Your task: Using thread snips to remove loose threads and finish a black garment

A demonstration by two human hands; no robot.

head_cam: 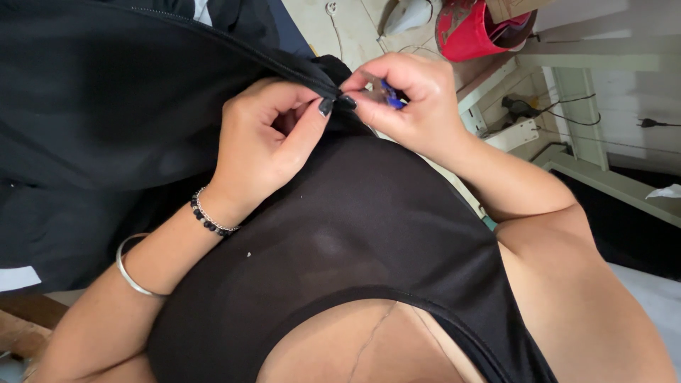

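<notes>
A black garment spreads across the left and top of the head view, with a seam line running along its upper edge. My left hand pinches a fold of this black fabric between thumb and fingers at its edge. My right hand meets it fingertip to fingertip and holds a small blue-handled tool against the same spot. The tool's tip is hidden by my fingers. A beaded bracelet and a metal bangle sit on my left wrist. My own black top fills the lower middle.
A red bucket with scraps stands on the floor at the top right. A white wooden frame with cables and a socket strip lies right of my hands. A wooden edge shows at the lower left.
</notes>
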